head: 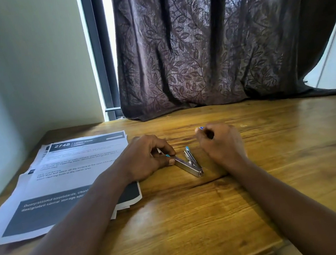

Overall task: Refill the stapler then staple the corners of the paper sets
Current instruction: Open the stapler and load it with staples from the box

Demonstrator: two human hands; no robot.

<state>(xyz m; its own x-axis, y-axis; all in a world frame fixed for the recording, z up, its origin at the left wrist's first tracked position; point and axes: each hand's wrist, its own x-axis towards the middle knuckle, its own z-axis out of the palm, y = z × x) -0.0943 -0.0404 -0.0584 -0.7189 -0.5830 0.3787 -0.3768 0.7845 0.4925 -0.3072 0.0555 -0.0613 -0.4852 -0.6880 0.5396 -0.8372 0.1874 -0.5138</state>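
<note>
A dark leaf-patterned curtain hangs behind the wooden worktop. The paper sets lie in a loose stack at its left side, partly under the left forearm. The left hand pinches one arm of the stapler, which lies swung open in a V on the worktop, just right of the papers. The right hand, fingers curled, holds a small blue object I cannot identify.

Left hand covers the far end of the stapler, right hand hides its item save a blue tip, small print on papers blurred.
</note>
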